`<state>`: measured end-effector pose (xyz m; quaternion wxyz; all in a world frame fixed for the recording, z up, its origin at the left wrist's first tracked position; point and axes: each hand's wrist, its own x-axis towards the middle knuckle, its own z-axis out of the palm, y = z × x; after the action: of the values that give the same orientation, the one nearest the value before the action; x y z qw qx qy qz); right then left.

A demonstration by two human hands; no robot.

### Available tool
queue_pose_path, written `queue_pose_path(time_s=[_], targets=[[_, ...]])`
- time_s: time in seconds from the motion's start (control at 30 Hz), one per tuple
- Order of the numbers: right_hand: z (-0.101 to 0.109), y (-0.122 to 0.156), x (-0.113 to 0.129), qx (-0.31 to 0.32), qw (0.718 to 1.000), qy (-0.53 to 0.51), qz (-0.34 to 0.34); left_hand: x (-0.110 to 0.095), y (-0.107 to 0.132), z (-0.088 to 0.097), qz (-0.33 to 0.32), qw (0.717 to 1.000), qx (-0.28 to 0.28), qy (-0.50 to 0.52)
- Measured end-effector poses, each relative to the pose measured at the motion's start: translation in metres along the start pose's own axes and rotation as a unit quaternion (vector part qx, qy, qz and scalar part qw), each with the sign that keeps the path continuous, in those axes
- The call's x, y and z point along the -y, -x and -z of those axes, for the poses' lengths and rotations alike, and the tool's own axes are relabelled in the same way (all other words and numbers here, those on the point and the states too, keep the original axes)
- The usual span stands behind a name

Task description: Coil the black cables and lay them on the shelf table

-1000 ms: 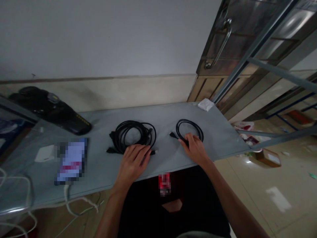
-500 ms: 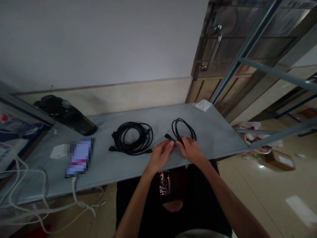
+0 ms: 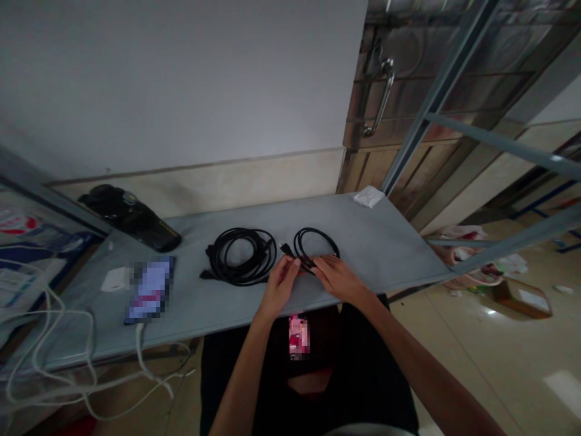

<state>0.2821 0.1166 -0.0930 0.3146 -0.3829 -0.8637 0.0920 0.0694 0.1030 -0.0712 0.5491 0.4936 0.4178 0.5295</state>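
Observation:
A small looped black cable point(image 3: 338, 243) rests partly on the grey table near its front edge, with a plug end point(image 3: 285, 249) sticking out at the left of the loop. My left hand point(image 3: 282, 277) is closed, thumb and forefinger pinching the cable just below that plug. On the front right part of the loop, my right hand point(image 3: 336, 277) is closed round the cable, which its fingers partly hide. Close to the left of my left hand lies a larger coil of black cable point(image 3: 218, 254), its plug ends pointing outward.
A phone point(image 3: 152, 287) with a white cord point(image 3: 140, 345) lies on the table point(image 3: 190, 312), near a black bottle point(image 3: 158, 233) on its side. White paper point(image 3: 368, 196) sits at the back right corner. Metal posts point(image 3: 420, 133) rise there. A lit phone screen point(image 3: 298, 337) shows below the edge.
Both hands have shifted left with the small cable loop, bringing it closer to the larger coil. My right hand lies flatter over the loop. The view has turned slightly.

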Motion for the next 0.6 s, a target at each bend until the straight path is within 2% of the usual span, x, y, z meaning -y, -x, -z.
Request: queue_pose_path(time_s=[0.1, 0.17, 0.23, 0.33, 0.4, 0.47, 0.6], targets=[[0.002, 0.003, -0.002, -0.037, 0.996, -0.052, -0.061, -0.002, 0.003, -0.001, -0.014, 1.000, 0.005, -0.011], [0.005, 0.004, -0.005, -0.093, 0.982, -0.111, -0.120, -0.001, 0.005, -0.001, -0.017, 1.000, 0.012, -0.002], [0.007, 0.004, -0.009, -0.178, 0.950, -0.178, -0.182, 0.001, 0.006, 0.000, -0.008, 0.999, 0.002, 0.038], [0.015, 0.006, -0.020, -0.325, 0.871, -0.261, -0.259, -0.005, 0.010, 0.004, 0.012, 0.993, -0.032, 0.116], [0.027, 0.011, -0.028, -0.395, 0.828, -0.291, -0.271, -0.020, 0.016, 0.011, 0.010, 0.989, -0.047, 0.138], [0.046, 0.021, -0.036, -0.452, 0.799, -0.301, -0.257, -0.043, 0.028, 0.023, -0.007, 0.989, -0.056, 0.137], [0.103, 0.052, -0.051, -0.564, 0.746, -0.278, -0.219, -0.100, 0.055, 0.062, -0.050, 0.990, -0.086, 0.105]])
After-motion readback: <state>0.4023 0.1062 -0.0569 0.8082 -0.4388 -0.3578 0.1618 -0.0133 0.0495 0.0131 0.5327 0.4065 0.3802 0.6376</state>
